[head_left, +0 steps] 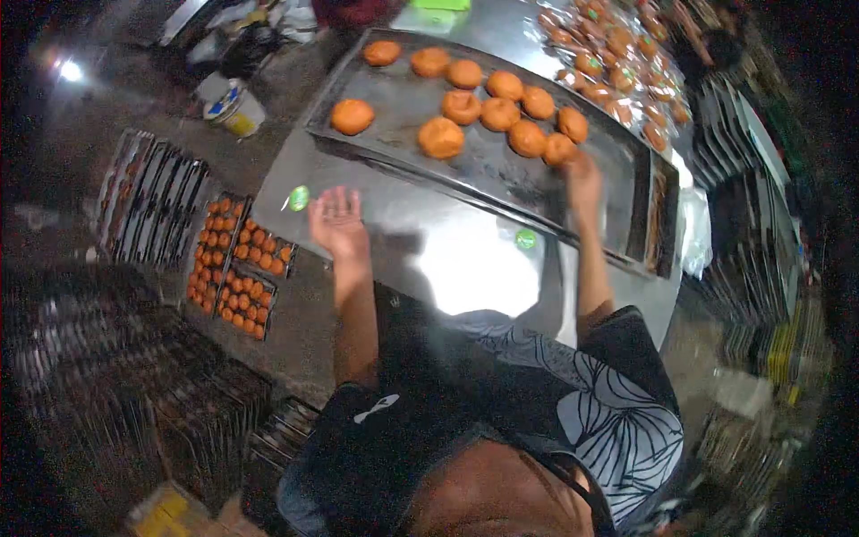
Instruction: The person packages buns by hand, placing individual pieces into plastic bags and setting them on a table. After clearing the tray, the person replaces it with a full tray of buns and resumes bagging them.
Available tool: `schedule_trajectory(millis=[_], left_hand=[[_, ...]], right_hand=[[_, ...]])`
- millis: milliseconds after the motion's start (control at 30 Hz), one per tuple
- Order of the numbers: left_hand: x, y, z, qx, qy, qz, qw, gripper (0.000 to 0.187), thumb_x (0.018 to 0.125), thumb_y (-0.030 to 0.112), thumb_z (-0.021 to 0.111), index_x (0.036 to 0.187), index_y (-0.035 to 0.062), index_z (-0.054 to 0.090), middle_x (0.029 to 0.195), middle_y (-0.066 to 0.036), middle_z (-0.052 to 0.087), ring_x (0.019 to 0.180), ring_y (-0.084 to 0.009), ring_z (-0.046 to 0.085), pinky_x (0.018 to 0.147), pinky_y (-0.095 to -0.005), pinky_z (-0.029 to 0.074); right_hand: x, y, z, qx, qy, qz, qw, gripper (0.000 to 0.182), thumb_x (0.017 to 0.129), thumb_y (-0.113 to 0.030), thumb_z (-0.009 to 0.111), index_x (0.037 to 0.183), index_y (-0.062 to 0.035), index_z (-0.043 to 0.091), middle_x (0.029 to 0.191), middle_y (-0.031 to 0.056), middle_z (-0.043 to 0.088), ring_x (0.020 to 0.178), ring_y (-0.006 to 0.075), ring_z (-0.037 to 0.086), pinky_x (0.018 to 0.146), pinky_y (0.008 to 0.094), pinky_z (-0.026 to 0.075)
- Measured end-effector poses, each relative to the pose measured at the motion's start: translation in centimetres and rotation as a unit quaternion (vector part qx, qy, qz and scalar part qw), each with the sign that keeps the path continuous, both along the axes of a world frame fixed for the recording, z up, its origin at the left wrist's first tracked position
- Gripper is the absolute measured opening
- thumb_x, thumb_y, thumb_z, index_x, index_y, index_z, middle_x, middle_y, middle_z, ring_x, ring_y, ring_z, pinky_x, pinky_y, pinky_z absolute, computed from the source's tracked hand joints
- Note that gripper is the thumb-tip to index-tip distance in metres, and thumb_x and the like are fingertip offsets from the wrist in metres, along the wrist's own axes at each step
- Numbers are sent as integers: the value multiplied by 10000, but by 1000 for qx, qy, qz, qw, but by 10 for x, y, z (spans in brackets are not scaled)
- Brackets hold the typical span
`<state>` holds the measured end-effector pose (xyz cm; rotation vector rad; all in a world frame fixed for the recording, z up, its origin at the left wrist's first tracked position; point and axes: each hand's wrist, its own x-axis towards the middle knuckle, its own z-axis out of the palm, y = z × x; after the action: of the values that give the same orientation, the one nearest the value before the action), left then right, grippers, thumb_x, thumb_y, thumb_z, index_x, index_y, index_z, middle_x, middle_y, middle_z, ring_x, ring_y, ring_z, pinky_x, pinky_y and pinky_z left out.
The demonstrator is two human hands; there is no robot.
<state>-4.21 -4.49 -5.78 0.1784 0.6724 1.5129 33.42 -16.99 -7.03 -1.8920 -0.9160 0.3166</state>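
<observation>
Several round golden-brown buns (499,114) lie spread over a large dark metal tray (394,98) on the table. My right hand (582,170) reaches over the tray's right part, its fingers closed against the side of a bun (558,149) at the end of the group. That hand is slightly blurred and its fingertips are partly hidden. Off the tray's near left side, my left hand (337,224) is held palm up with the fingers apart and nothing in it. A round green sticker (299,198) lies beside it, and another green sticker (525,239) is nearer my right arm.
Clear-bagged buns (617,54) with green labels are heaped at the table's far right. Trays of buns (242,268) sit low on the left. Stacked dark trays (152,201) stand left and more racked trays (743,143) right. A white bucket (240,112) is on the floor.
</observation>
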Motion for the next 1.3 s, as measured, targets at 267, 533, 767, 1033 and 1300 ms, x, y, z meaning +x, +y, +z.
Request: schedule_trajectory(millis=[267,533,767,1033,1300], left_hand=[[92,-56,36,76,23,-341,937,437,823,239,342,1198,18,361,1100,-169,487,972,-243,521,780,-347,454],[124,-91,14,136,236,-419,866,365,852,295,327,1076,36,452,912,-86,539,763,-166,558,659,-264,467],[141,-140,-35,562,518,-415,493,297,708,139,594,971,7,556,924,-140,544,832,-234,541,712,-326,447],[186,-153,-142,591,484,-496,413,213,711,176,575,836,4,569,793,-149,552,769,-310,534,693,-355,430],[187,-151,-69,403,485,-626,459,175,796,165,514,878,37,600,830,-124,603,781,-212,563,708,-312,433]], right_hand=[[-167,-10,57,207,-265,273,901,420,697,-107,535,1114,-101,487,1190,79,462,1163,268,372,917,428,328],[-172,-31,53,153,-265,181,935,404,706,-100,581,1090,-44,468,1106,136,470,1067,289,449,923,380,324],[-80,-69,43,61,110,-48,991,133,737,-105,535,737,-20,637,686,152,606,640,292,591,625,356,462],[-57,-69,72,114,-131,-12,985,497,727,-181,591,1165,-12,427,1199,221,414,1128,331,391,934,363,320],[-122,-174,-71,-61,176,147,971,309,714,-238,621,957,-56,562,998,175,543,919,295,527,818,372,392]])
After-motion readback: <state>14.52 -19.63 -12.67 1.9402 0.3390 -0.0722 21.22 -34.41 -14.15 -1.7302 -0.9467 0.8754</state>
